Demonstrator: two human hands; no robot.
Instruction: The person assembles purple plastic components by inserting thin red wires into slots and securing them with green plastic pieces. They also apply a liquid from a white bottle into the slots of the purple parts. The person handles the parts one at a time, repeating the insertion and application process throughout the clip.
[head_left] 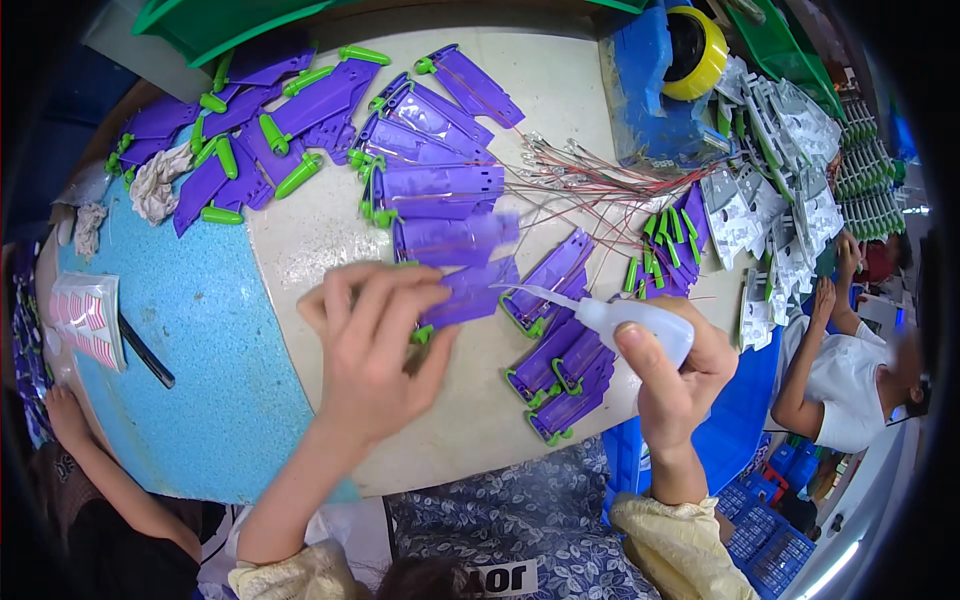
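Head view: grasping a white bottle (652,328) with right fingers (636,348), aiming its nozzle (545,293) at a purple piece (478,290) on the worktop (440,425), pinching that piece's end with left fingers (398,290). Could drip wide from oversqueezing or a slip.

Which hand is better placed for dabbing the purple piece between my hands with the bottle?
Probably your right hand: it holds the white bottle, nozzle reaching over the purple piece; your left hand touches that piece.
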